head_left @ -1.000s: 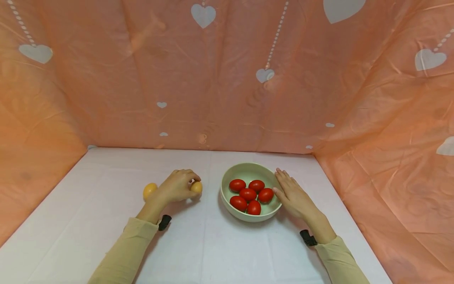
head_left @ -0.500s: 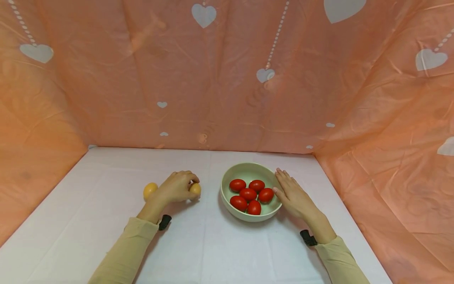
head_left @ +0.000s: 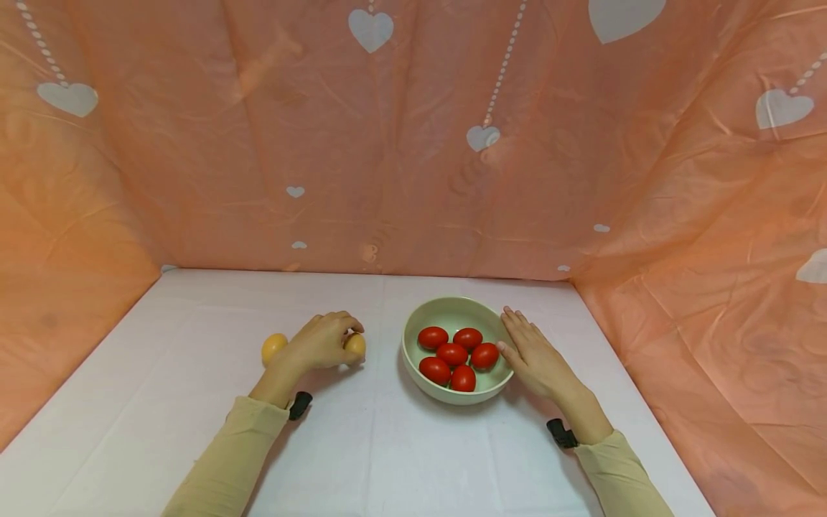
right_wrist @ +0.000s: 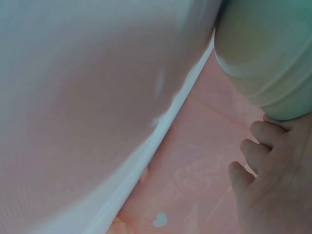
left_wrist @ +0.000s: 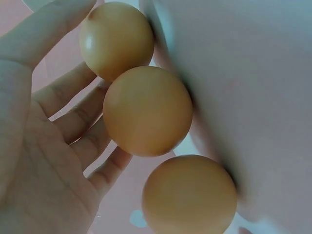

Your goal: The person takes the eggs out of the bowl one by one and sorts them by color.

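Note:
Near the table's middle, my left hand (head_left: 321, 340) pinches a yellow tomato (head_left: 354, 347) between thumb and fingers, low at the tabletop. In the left wrist view, a second yellow tomato (left_wrist: 147, 111) touches the held one, under the palm. A third yellow tomato (head_left: 273, 347) lies behind the wrist, to the left. Right of this hand stands a pale green bowl (head_left: 423, 310) with several red tomatoes (head_left: 451, 354) in it. My right hand (head_left: 541, 365) rests with extended fingers against the bowl's right side, the thumb tip at the rim.
A white cloth (head_left: 323, 459) covers the table. Orange sheeting (head_left: 413, 179) with pale hearts hangs behind and on both sides. Black straps (head_left: 300, 406) sit on both wrists.
My left hand and its yellow tomato have shifted very slightly left and are now still. The right hand and bowl stay in place.

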{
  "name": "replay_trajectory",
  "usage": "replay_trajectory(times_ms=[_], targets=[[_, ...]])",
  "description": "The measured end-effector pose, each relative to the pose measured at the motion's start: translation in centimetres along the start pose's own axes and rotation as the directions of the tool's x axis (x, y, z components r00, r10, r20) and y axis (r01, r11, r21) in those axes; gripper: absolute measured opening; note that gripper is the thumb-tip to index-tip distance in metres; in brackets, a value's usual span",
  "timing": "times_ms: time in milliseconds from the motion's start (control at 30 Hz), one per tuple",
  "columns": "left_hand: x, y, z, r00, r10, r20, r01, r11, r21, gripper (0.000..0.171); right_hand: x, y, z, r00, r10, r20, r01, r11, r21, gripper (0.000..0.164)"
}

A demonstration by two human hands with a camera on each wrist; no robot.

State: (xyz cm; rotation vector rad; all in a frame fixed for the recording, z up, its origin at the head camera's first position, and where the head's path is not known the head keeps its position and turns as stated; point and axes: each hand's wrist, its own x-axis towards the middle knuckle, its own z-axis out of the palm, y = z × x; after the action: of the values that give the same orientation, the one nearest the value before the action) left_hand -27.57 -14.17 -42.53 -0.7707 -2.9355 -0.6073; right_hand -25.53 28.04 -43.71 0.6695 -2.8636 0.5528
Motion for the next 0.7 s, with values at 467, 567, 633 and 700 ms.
replay_trajectory(times_ms=[467,567,633,700], targets=[[1.1,2.1,-0.6,0.992,0.094,-0.082,-0.096,0.995,-0.013,0.036,-0.1,0.1,0.0,1.0,0.006,0.006,-0.006,1.0,0.0,0.067],[1.8,2.9,-0.6,0.984,0.14,-0.114,-0.144,0.989,-0.027,0.033,-0.1,0.0,-0.1,1.0,0.006,0.007,-0.006,1.0,0.004,0.067],[2.3,3.5,-0.7,0.976,0.173,-0.132,-0.178,0.984,-0.03,0.031,0.0,0.0,-0.1,1.0,0.006,0.008,-0.006,1.0,0.004,0.067],[2.8,4.1,-0.7,0.969,0.199,-0.144,-0.206,0.978,-0.036,0.031,0.0,-0.1,-0.2,1.0,0.004,0.008,-0.004,1.0,0.005,0.067]])
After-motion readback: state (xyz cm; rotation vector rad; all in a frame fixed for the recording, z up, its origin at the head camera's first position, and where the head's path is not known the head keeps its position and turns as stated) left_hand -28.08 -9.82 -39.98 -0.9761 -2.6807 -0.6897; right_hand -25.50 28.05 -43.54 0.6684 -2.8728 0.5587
